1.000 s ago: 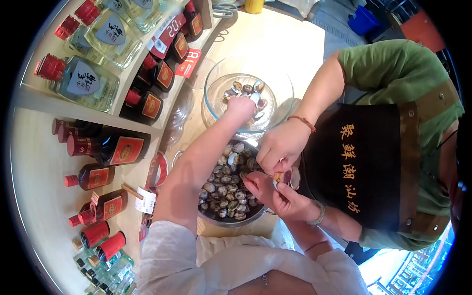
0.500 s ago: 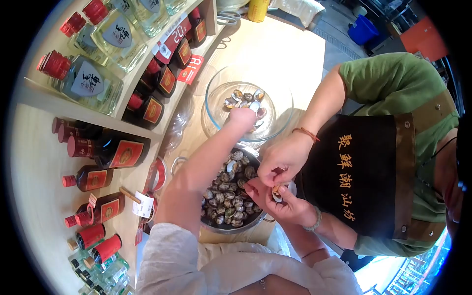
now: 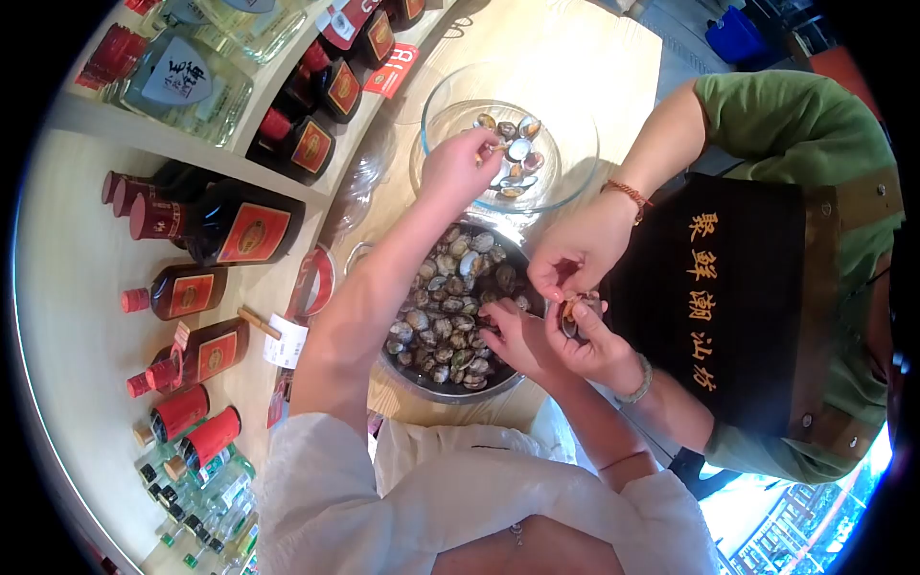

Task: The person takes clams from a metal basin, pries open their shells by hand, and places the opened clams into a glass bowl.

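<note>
Observed the left hand [image 3: 458,168] over the near-left side of the clear glass bowl [image 3: 570,158], with curled fingers and tips drawn close; cannot tell from this view whether gripping anything. Found the right hand [image 3: 522,340] in the round metal pan [image 3: 450,395], with loosely parted fingers against the heap of unopened clams [image 3: 441,326]; seen gripping none. Recorded in the bowl a small cluster of clams [image 3: 518,149], several visibly opened, with much bare glass around. Noted in the pan a far larger lot, mostly shut, with a pale open shell [image 3: 470,264] on top. Judged early in the work, with only a small share in the bowl and the bulk left in the pan. Noted also, just beside the right hand, a co-worker's hands [image 3: 586,251] holding one opened clam [image 3: 572,314]. Logged bowl and pan close together on the wooden table [image 3: 613,57]; cannot confirm contact.
</note>
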Motion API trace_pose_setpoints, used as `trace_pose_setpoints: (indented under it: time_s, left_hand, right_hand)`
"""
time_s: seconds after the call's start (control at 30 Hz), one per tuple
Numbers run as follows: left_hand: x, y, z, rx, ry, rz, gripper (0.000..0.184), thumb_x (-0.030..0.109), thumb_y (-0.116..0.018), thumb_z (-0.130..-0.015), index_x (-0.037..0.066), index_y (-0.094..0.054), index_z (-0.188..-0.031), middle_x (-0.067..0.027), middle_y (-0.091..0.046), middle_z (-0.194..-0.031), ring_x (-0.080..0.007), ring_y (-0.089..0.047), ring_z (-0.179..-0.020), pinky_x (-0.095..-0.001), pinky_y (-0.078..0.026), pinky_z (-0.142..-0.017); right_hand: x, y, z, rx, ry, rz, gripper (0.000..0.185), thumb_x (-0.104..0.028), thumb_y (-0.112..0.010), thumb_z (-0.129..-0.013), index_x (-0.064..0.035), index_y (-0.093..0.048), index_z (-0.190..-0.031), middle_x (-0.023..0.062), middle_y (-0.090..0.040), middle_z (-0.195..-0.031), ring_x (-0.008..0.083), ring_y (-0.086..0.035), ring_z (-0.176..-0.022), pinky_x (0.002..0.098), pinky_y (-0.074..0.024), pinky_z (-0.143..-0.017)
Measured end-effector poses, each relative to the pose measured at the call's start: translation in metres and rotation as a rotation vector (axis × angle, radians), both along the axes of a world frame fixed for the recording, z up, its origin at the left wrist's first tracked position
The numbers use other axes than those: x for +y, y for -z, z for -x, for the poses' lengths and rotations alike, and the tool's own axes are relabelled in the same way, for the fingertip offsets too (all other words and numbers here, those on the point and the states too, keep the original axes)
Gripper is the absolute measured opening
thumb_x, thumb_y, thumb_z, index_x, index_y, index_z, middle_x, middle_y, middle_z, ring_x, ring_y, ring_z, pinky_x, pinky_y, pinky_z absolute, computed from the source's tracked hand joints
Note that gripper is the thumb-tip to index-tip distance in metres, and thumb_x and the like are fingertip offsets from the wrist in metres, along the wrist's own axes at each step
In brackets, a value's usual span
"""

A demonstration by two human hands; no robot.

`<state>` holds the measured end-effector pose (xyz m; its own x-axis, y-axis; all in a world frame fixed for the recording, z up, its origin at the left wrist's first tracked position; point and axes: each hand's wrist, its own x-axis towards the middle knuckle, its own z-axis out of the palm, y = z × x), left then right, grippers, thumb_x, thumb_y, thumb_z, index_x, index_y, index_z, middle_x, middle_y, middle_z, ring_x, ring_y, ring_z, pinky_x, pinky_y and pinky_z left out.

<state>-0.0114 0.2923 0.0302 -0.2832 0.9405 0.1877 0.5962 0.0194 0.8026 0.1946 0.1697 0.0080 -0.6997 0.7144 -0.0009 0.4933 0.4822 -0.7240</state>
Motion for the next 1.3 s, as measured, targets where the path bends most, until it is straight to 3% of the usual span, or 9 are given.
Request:
trace_pose_setpoints:
  time_s: [0.07,0.23,0.3,0.47,0.7,0.77,0.9,1.0,1.3]
  left_hand:
    - [-0.044,-0.006,-0.003,-0.029,-0.115,-0.122,0.014,0.017,-0.060,-0.076,0.006,-0.060,-0.085,-0.0077,-0.061,-0.073,-0.0241,-0.059,-0.068,-0.0338,-0.046,-0.059]
    - [-0.133,0.026,-0.014,-0.092,-0.155,0.048,0.010,0.013,-0.061,-0.075,0.006,-0.060,-0.081,-0.0076,-0.060,-0.071,-0.0223,-0.059,-0.064,-0.0295,-0.045,-0.057]
    - [-0.147,0.041,-0.018,-0.083,-0.161,0.164,0.010,0.014,-0.061,-0.075,0.007,-0.061,-0.081,-0.0072,-0.061,-0.071,-0.0224,-0.059,-0.065,-0.0305,-0.046,-0.058]
    - [-0.136,0.053,-0.026,0.141,-0.146,0.309,0.019,0.027,-0.063,-0.073,0.009,-0.063,-0.079,-0.0053,-0.060,-0.065,-0.0230,-0.059,-0.063,-0.0339,-0.045,-0.056]
    - [-0.125,0.049,-0.023,0.204,-0.095,0.358,0.022,0.030,-0.062,-0.073,0.009,-0.065,-0.077,-0.0073,-0.062,-0.067,-0.0232,-0.061,-0.066,-0.0338,-0.047,-0.060]
    - [-0.125,0.036,-0.023,-0.009,-0.109,0.377,0.023,0.030,-0.062,-0.072,0.007,-0.064,-0.072,-0.0094,-0.062,-0.066,-0.0266,-0.060,-0.066,-0.0368,-0.047,-0.061]
    - [-0.126,0.042,-0.018,0.005,0.010,0.470,0.024,0.030,-0.064,-0.070,0.006,-0.065,-0.073,-0.0088,-0.062,-0.065,-0.0249,-0.061,-0.065,-0.0348,-0.048,-0.062]
    - [-0.125,0.059,-0.015,-0.224,0.002,0.480,0.022,0.027,-0.064,-0.069,0.005,-0.065,-0.073,-0.0080,-0.062,-0.065,-0.0228,-0.061,-0.065,-0.0331,-0.048,-0.062]
    - [-0.122,0.051,-0.015,-0.231,-0.030,0.560,0.017,0.020,-0.062,-0.067,0.004,-0.065,-0.072,-0.0080,-0.064,-0.065,-0.0196,-0.063,-0.065,-0.0297,-0.049,-0.065]
  right_hand:
    - [-0.001,-0.003,0.007,-0.020,0.067,0.056,0.013,-0.014,-0.060,-0.079,-0.0021,-0.055,-0.080,0.0113,-0.058,-0.074,0.0243,-0.058,-0.061,0.0319,-0.0452,-0.055]
    - [0.015,0.017,0.035,-0.016,0.280,-0.124,0.020,-0.022,-0.059,-0.081,-0.0036,-0.053,-0.075,0.0135,-0.060,-0.068,0.0291,-0.059,-0.059,0.0370,-0.0461,-0.053]
    - [0.023,0.025,0.046,-0.320,0.317,-0.116,0.025,-0.029,-0.055,-0.082,-0.0051,-0.054,-0.076,0.0150,-0.060,-0.069,0.0314,-0.059,-0.062,0.0398,-0.0464,-0.054]
    - [0.026,0.051,0.048,-0.288,0.370,-0.015,0.024,-0.028,-0.053,-0.081,-0.0051,-0.057,-0.076,0.0164,-0.061,-0.071,0.0352,-0.059,-0.068,0.0443,-0.0461,-0.062]
    - [0.024,0.053,0.043,-0.226,0.428,0.022,0.020,-0.024,-0.053,-0.080,-0.0049,-0.059,-0.080,0.0161,-0.061,-0.071,0.0351,-0.059,-0.067,0.0421,-0.0462,-0.062]
    - [0.024,0.051,0.041,-0.204,0.417,0.061,0.020,-0.023,-0.053,-0.081,-0.0045,-0.059,-0.081,0.0155,-0.061,-0.069,0.0327,-0.059,-0.062,0.0406,-0.0465,-0.060]
    - [0.021,0.058,0.037,-0.048,0.394,0.147,0.018,-0.019,-0.050,-0.085,-0.0023,-0.058,-0.084,0.0121,-0.060,-0.062,0.0224,-0.057,-0.047,0.0332,-0.0461,-0.049]
    - [0.019,0.053,0.034,0.056,0.399,0.247,0.018,-0.016,-0.047,-0.087,-0.0004,-0.057,-0.086,0.0098,-0.060,-0.061,0.0173,-0.054,-0.042,0.0278,-0.0442,-0.044]
    - [0.027,0.050,0.032,0.025,0.358,0.168,0.021,-0.021,-0.052,-0.085,-0.0015,-0.058,-0.088,0.0124,-0.061,-0.067,0.0217,-0.061,-0.058,0.0317,-0.0469,-0.054]
